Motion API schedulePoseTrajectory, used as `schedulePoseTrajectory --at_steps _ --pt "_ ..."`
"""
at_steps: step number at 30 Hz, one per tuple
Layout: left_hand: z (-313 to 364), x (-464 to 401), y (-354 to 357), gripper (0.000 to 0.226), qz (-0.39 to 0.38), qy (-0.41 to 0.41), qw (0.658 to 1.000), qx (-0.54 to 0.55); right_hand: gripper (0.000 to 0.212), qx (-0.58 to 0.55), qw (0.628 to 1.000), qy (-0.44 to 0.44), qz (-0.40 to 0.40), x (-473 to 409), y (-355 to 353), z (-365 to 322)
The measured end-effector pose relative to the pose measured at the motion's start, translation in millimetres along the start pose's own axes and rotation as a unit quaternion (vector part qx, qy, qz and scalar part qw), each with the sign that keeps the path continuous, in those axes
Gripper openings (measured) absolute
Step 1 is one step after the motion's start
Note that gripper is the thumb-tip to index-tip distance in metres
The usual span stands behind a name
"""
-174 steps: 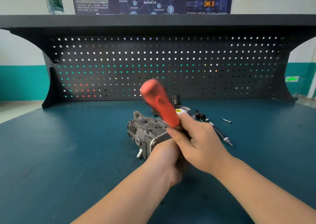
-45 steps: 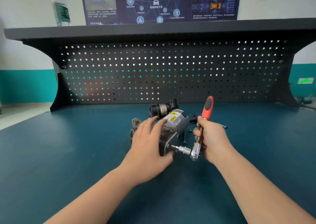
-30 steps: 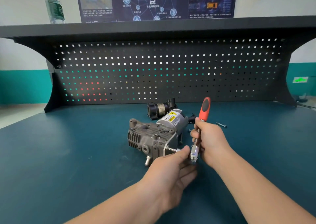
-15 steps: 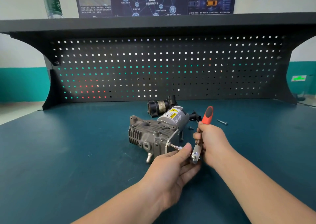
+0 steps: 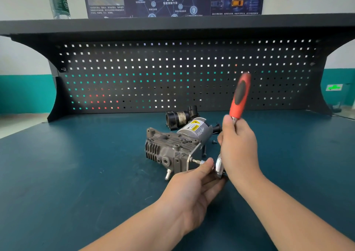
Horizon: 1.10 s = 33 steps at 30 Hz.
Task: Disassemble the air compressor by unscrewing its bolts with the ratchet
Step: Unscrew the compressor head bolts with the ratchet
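Air compressor [image 5: 172,147], grey finned metal, yellow label, right hand [image 5: 238,151] gripping ratchet [image 5: 239,97], left fingers [image 5: 206,164] steadying its head.

Ratchet [image 5: 239,97]: red-orange handle with a black oval inlay, bright silver head. Air compressor [image 5: 172,147]: dull grey ribbed casting, silver motor cylinder bearing a yellow-and-white label. Workbench top [image 5: 76,174]: dark teal. Pegboard [image 5: 172,74]: black, with a regular grid of small square holes. Wall stripe [image 5: 25,93]: teal beneath white.
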<state>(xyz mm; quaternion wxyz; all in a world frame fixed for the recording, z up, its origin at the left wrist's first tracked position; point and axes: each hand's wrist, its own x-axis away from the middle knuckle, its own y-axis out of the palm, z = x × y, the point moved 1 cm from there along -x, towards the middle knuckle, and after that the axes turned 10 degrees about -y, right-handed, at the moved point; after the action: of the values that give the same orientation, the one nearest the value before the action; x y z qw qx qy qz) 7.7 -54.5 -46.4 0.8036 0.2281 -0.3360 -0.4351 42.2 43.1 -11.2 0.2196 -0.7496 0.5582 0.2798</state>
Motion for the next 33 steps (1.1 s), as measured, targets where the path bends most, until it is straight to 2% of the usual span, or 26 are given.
schedulePoseTrajectory --at_steps 2,5,7,8,10,13,15,17,20,23,25,27,30,33 --pt "1.7 1.4 1.2 0.016 -0.008 -0.002 1.0 0.002 0.028 0.002 0.987 -0.154 -0.046 5.9 -1.5 -7.8" --pt "4.8 2.7 2.3 0.026 -0.016 -0.002 1.0 -0.017 0.017 0.04 0.921 -0.371 -0.107 13.2 -5.3 -17.9" --pt "6.4 3.3 2.4 0.031 -0.015 -0.007 1.0 -0.023 0.017 0.062 0.891 -0.434 -0.118 14.5 -6.3 -20.0" --pt "6.7 3.0 2.0 0.03 -0.014 -0.013 1.0 -0.02 0.016 0.061 0.891 -0.433 -0.121 14.0 -6.0 -19.4" --pt "6.7 1.8 1.1 0.022 -0.012 -0.026 1.0 -0.004 0.02 0.041 0.923 -0.362 -0.126 11.7 -4.1 -16.1" --pt "6.0 -2.3 -0.7 0.011 0.002 -0.029 1.0 0.007 0.03 -0.021 0.981 -0.162 -0.106 4.4 0.1 -8.1" --pt "5.5 -4.9 -2.7 0.011 0.015 -0.03 0.999 0.006 0.032 -0.029 0.996 -0.028 -0.074 -3.5 1.1 -0.2" --pt "5.9 -5.2 -3.2 0.01 0.019 -0.032 0.999 0.003 0.032 -0.046 0.99 0.123 -0.05 -7.9 0.6 11.4" --pt "6.6 -4.0 -3.3 0.009 0.014 -0.039 0.999 0.0 0.026 -0.136 0.933 0.332 -0.024 -4.9 2.1 25.4" --pt "7.2 -2.3 -2.7 0.01 0.016 -0.037 0.999 -0.001 0.026 -0.185 0.898 0.4 -0.011 -0.1 5.6 28.9" --pt "6.9 -1.1 -1.6 0.01 0.02 -0.032 0.999 -0.002 0.025 -0.198 0.903 0.383 -0.004 -0.2 7.2 28.3" --pt "6.3 -0.1 -1.0 0.011 0.023 -0.025 0.999 -0.003 0.027 -0.185 0.93 0.318 0.001 -1.0 6.7 24.1" --pt "5.9 1.2 -1.8 0.015 0.029 -0.016 0.999 0.005 0.033 -0.116 0.984 0.131 -0.008 1.6 5.3 10.3" --pt "7.7 5.3 -0.9 0.017 0.024 -0.015 1.0 0.01 0.031 -0.083 0.991 -0.101 -0.035 10.7 2.4 -6.9"
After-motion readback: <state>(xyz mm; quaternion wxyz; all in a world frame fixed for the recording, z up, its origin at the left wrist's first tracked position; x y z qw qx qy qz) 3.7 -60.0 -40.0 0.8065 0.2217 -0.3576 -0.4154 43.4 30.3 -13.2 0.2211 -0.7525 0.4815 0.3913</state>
